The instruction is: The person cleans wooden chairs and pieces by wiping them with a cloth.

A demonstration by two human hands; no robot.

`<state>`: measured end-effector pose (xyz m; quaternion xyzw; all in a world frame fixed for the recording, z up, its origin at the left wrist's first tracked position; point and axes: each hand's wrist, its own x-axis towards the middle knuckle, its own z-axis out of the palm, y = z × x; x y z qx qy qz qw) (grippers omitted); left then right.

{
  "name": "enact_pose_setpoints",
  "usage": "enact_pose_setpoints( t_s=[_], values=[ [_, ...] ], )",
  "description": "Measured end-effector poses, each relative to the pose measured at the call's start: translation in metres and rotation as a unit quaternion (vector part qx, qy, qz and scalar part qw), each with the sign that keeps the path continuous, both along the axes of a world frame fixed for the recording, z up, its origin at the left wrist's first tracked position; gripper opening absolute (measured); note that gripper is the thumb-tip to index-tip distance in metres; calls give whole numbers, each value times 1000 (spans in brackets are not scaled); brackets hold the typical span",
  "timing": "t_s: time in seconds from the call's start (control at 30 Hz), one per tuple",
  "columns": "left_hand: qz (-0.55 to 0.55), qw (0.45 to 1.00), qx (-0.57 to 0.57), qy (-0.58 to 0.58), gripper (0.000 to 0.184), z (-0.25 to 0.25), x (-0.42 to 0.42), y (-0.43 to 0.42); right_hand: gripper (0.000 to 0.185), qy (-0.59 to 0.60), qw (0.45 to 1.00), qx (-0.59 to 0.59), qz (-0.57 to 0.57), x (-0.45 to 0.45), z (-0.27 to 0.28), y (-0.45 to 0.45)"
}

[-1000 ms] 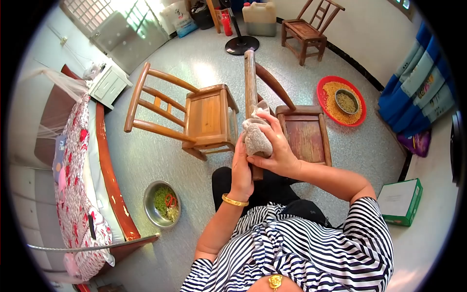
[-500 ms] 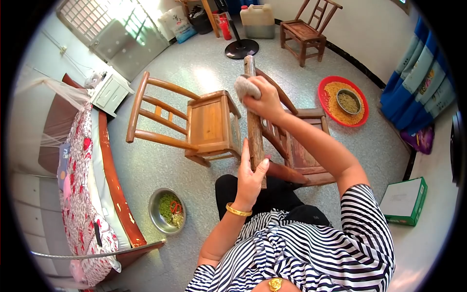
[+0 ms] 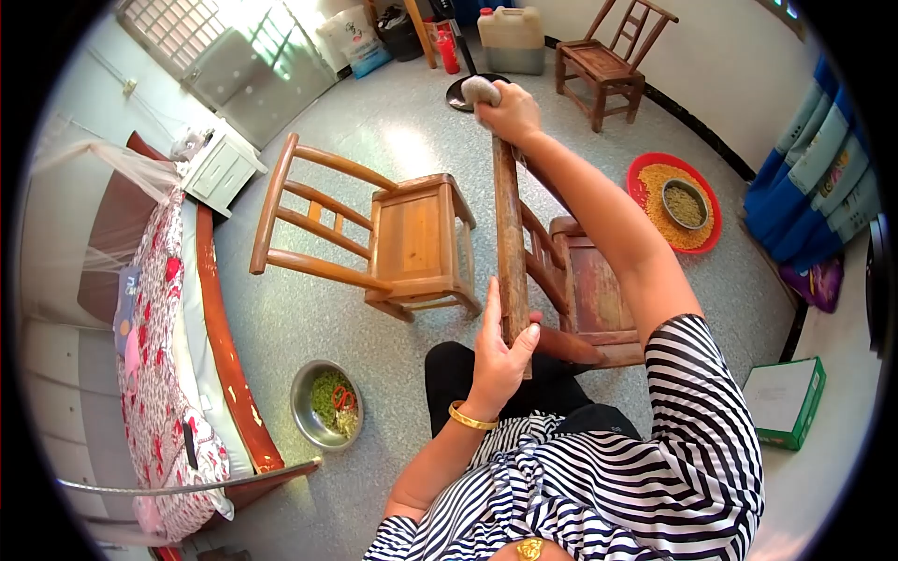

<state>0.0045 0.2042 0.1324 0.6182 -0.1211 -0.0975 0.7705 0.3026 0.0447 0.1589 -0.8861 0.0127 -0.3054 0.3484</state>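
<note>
Wooden and seemingly stiff, the chair (image 3: 601, 280) before us looked best held by its rail (image 3: 510, 224), near the end our left hand (image 3: 502, 360) clasped; our right hand (image 3: 514, 114) gripped a soft-looking cloth (image 3: 480, 91).

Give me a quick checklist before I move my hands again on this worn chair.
1. Gray cloth secure in right hand: ok, gripped at the far end of the worn chair's top rail.
2. Cloth pressed against rail: cannot tell, the hand hides any contact.
3. Left hand holding the rail's near end: ok.
4. Worn chair's feet planted on the floor: cannot tell, hidden.
5. Lighter wooden chair apart from top rail: ok, floor shows between.
6. Steel bowl of greens away from both hands: ok.
</note>
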Motion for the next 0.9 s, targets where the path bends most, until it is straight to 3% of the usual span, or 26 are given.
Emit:
enact_pose_setpoints(
  t_s=[0.17,0.23,0.27,0.33,0.37,0.47,0.5,0.57,0.6,0.67,0.7,0.8,0.9],
  values=[
    [0,1000,-9,13,76,0,-1,-1,42,100,971,218,-17,31,-3,-15],
    [2,1000,-10,14,76,1,0,-1,34,111,926,359,16,75,-41,-33],
    [-2,1000,-7,14,76,1,0,0,34,112,926,360,16,73,-42,-37],
    [-5,1000,-4,15,76,2,0,0,23,212,741,619,152,67,-45,-43],
    [-5,1000,-2,13,76,3,-1,0,23,212,741,619,152,61,-49,-44],
    [-6,1000,4,10,76,3,-1,1,23,174,626,724,232,47,-68,-45],
    [-8,1000,7,10,76,3,-2,1,23,175,626,724,231,45,-71,-48],
    [-6,1000,6,17,76,5,-2,1,22,205,708,656,164,11,-46,-42],
    [-5,1000,4,23,76,6,-2,1,22,206,707,657,162,14,-53,-45],
    [-2,1000,3,26,76,6,-3,0,23,224,772,576,148,19,-60,-53],
    [1,1000,2,29,77,6,-3,-1,23,224,772,577,147,22,-64,-58],
    [-8,999,22,26,77,7,-3,2,27,234,858,438,134,11,-58,-61],
    [-2,999,27,30,75,11,-4,1,28,243,894,344,151,23,-81,-76]
  ],
)
